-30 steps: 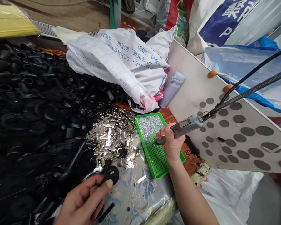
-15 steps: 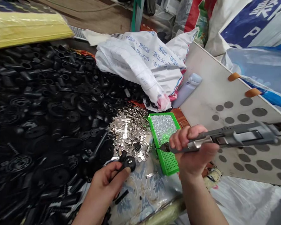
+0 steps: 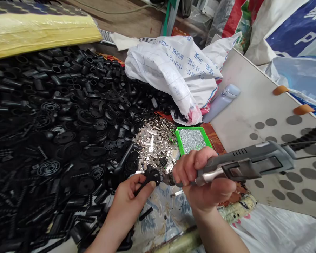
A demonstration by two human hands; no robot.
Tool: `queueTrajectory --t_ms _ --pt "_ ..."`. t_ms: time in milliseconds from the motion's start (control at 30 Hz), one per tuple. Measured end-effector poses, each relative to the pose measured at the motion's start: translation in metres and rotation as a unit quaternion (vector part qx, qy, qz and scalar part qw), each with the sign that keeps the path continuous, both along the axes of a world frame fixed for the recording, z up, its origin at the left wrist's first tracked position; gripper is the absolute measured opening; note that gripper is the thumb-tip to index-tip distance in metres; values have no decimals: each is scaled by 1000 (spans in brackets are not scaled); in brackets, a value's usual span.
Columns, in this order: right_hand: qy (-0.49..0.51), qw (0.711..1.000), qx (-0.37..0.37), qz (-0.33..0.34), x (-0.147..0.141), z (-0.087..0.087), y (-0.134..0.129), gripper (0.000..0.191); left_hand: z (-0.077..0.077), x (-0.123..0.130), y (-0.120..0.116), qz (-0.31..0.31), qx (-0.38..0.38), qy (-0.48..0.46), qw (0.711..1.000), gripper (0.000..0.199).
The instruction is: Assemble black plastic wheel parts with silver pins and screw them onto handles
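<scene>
Between thumb and fingers, my left hand (image 3: 130, 195) pinches a black plastic part (image 3: 153, 175) with a round end. My right hand (image 3: 204, 175) is wrapped round a grey electric screwdriver (image 3: 242, 163), which points left. Its tip is right beside the round end of the part; whether the two touch I cannot tell. A heap of small silver metal plates (image 3: 154, 142) lies just beyond my left hand. Partly hidden behind my right hand is a green tray (image 3: 208, 136) filled with tiny silver screws (image 3: 191, 138).
Black plastic pieces (image 3: 76, 123) are piled across the left side. A white woven sack (image 3: 171, 66) lies behind the metal plates, with a lavender bottle (image 3: 221, 102) next to it. To the right leans a pale board (image 3: 255, 95) with dark round spots. A cable (image 3: 312, 137) trails from the screwdriver.
My right hand has brought the screwdriver left, from over the green tray to the black part. My left hand keeps its pinch on that part. The whole view has shifted slightly.
</scene>
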State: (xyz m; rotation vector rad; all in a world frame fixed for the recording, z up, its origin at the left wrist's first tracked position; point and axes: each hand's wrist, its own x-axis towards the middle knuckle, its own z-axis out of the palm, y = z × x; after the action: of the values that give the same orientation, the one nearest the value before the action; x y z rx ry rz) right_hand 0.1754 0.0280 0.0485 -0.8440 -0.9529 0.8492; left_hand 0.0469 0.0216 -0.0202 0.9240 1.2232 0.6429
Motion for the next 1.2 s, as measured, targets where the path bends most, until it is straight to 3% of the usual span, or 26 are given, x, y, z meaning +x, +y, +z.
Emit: queueTrajectory --t_ms 400,900,1200 --pt "-18 1000 -15 9 -1 -13 0 49 1 -2 -1 -14 11 2 1000 28" --pt "-10 999 19 46 1 -11 -1 44 -2 -3 -1 -20 8 -9 1000 30" --pt "-8 998 13 62 1 -20 0 43 2 -3 -1 -19 15 -13 1000 30"
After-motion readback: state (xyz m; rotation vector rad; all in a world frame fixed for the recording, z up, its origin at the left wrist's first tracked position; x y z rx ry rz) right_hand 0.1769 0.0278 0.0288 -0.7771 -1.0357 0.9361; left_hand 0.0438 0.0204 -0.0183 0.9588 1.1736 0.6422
